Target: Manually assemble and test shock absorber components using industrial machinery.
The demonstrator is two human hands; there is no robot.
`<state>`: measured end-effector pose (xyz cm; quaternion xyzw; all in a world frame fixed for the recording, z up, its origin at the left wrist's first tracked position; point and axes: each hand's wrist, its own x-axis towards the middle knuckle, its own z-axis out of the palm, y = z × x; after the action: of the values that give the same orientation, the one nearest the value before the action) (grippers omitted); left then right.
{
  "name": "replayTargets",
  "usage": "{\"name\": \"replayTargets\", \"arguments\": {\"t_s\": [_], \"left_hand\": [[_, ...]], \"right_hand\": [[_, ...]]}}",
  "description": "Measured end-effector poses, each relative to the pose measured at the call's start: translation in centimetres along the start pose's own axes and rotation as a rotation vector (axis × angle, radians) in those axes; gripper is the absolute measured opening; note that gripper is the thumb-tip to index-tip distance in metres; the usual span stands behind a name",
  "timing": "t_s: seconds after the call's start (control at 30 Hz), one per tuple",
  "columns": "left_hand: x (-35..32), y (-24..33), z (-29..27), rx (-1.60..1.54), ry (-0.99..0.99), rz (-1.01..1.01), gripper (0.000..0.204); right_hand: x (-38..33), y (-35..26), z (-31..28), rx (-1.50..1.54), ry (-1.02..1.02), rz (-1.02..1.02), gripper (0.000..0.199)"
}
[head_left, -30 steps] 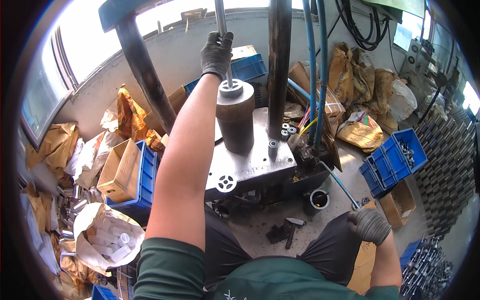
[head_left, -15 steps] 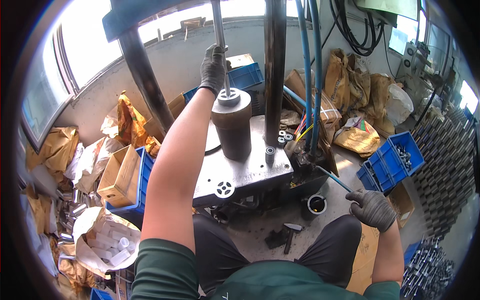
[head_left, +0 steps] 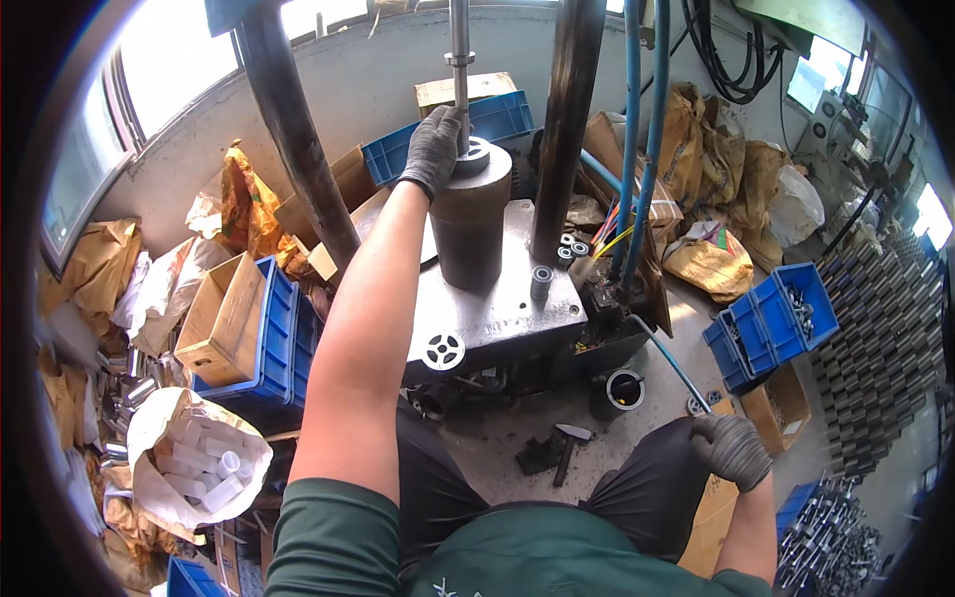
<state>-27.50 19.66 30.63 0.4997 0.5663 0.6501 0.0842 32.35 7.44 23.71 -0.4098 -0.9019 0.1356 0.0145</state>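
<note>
My left hand (head_left: 436,147), in a grey work glove, is closed round the lower part of an upright metal rod (head_left: 461,90). The rod has a collar above the hand and meets a slotted round insert (head_left: 475,152) on top of a thick dark steel cylinder (head_left: 473,234). That cylinder stands on the metal press table (head_left: 497,325). My right hand (head_left: 732,450), gloved too, is closed on the end of a long thin lever (head_left: 672,364) low at the right. A slotted disc (head_left: 443,350) sits at the table's front edge.
Dark posts (head_left: 565,129) and blue hoses (head_left: 647,149) rise around the table. Small round parts (head_left: 541,283) stand at its right. A hammer (head_left: 568,450) and a round pot (head_left: 624,390) are on the floor. Blue crates (head_left: 773,323) and a bag of white cups (head_left: 204,460) flank me.
My left hand has slid down the rod toward the cylinder's top, exposing the collar. My right hand has moved lower with the lever end. The view has shifted slightly.
</note>
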Motion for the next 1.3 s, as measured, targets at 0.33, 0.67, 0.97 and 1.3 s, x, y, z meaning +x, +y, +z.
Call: {"name": "replayTargets", "arguments": {"t_s": [0.33, 0.67, 0.97, 1.3], "left_hand": [[0.6, -0.8, -0.7, -0.101, -0.046, -0.041, 0.029], [0.8, -1.1, -1.2, -0.167, -0.141, -0.083, 0.027], [0.8, -1.2, -1.0, -0.195, -0.14, -0.044, 0.028], [0.4, -0.5, -1.1, -0.2, -0.163, -0.052, 0.03]], "right_hand": [[0.4, -0.6, -0.7, 0.039, -0.002, 0.052, 0.022], [0.5, -0.6, -0.9, 0.036, 0.018, 0.034, 0.023], [0.5, -0.9, -1.0, -0.001, 0.03, 0.028, 0.021], [0.8, -0.8, -1.1, -0.068, -0.055, 0.052, 0.025]]}}
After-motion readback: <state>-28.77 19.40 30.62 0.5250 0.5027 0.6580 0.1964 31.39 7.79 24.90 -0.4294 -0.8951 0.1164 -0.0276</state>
